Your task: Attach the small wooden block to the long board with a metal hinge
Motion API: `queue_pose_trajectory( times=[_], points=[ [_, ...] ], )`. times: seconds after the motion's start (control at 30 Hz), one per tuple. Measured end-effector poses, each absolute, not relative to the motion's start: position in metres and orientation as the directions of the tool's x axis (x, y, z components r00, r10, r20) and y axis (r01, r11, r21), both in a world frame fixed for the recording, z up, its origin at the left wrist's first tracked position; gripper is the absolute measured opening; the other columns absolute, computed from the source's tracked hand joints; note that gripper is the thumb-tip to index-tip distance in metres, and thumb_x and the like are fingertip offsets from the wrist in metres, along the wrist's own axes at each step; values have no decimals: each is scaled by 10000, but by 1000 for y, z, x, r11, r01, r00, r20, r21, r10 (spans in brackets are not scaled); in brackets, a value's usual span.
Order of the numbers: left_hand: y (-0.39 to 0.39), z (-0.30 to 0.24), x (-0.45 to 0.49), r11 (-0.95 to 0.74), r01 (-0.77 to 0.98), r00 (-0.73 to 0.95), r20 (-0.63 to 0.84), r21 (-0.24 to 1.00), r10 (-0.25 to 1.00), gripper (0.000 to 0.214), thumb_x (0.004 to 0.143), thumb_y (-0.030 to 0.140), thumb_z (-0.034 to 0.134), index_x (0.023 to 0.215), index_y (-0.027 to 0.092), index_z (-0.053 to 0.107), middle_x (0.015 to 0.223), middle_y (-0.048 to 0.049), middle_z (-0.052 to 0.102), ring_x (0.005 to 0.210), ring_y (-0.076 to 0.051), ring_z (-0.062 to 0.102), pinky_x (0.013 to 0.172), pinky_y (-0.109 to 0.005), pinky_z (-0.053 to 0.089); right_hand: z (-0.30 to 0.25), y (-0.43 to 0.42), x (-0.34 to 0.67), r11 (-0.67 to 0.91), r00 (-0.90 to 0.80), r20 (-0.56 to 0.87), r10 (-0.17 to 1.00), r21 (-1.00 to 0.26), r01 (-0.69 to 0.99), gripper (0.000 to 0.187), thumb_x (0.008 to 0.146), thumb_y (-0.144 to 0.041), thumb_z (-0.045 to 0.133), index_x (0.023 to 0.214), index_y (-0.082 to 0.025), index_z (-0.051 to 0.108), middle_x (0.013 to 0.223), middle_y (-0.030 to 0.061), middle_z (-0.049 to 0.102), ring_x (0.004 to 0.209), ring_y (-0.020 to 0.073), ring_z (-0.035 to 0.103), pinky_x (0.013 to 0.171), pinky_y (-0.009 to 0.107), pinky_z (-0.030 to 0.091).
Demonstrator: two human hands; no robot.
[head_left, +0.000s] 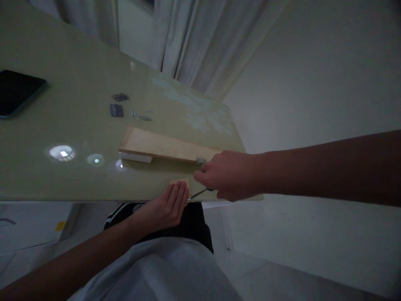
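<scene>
Near the table's front edge, my left hand grips a small wooden block, fingers pressed over its top and side. My right hand is closed round the handle of a screwdriver, mostly hidden in the fist. The shaft slants down to the left, its tip at the block's right side by my left fingertips. Just behind both hands lies a long wooden board, its right end hidden by my right hand. A small metal hinge sits at the board's front edge. A white block is under the board's left end.
Two loose hinges and several screws lie behind the board. A dark tablet rests at the far left of the glossy table. Curtains hang behind, and a pale wall stands on the right.
</scene>
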State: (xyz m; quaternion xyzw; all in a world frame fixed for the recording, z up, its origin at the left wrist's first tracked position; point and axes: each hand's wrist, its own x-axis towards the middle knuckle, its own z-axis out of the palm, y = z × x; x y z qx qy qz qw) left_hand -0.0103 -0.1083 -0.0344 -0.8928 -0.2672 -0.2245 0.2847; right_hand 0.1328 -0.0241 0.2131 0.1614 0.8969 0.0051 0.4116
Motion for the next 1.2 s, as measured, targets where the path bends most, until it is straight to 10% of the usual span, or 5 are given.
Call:
queue_pose_trajectory(
  times=[0.13,0.4,0.73,1.0,1.2],
  points=[
    [-109,-33,-11,-715,598,751,566,-363,341,455,969,206,504,1306,-77,621,1296,-323,699,1179,-349,715,1082,-501,511,210,-29,141,990,-678,-732,-58,43,-131,256,957,-50,513,928,-143,750,881,105,766,773,210,696,597,327,395],
    [-108,-33,-11,-707,598,761,546,-378,351,464,990,238,526,1323,-73,611,1299,-323,698,1186,-361,711,1079,-507,510,207,-6,133,599,-228,-908,351,30,800,357,940,-406,645,811,-97,769,706,87,741,589,160,657,600,292,458],
    [-107,-28,-11,-711,599,756,554,-368,350,422,994,218,512,1294,-51,638,1272,-293,723,1163,-339,724,1063,-483,528,212,-32,143,970,-683,-727,72,210,-122,326,1008,-71,430,1010,-132,749,869,102,732,791,215,666,578,350,332],
    [-109,-31,-11,-712,592,769,529,-377,359,455,972,212,510,1314,-64,627,1302,-307,706,1185,-353,718,1055,-490,543,203,-31,136,764,-312,-813,492,231,602,402,1005,-461,582,937,-107,762,776,159,740,727,250,720,575,317,424],
    [-108,-26,-12,-729,596,750,555,-335,358,436,978,211,555,1314,-60,623,1294,-309,708,1201,-343,710,1105,-477,504,215,-35,141,962,-594,-761,262,157,224,250,946,-138,601,1181,-97,676,986,134,743,798,212,700,557,305,399]
  ],
)
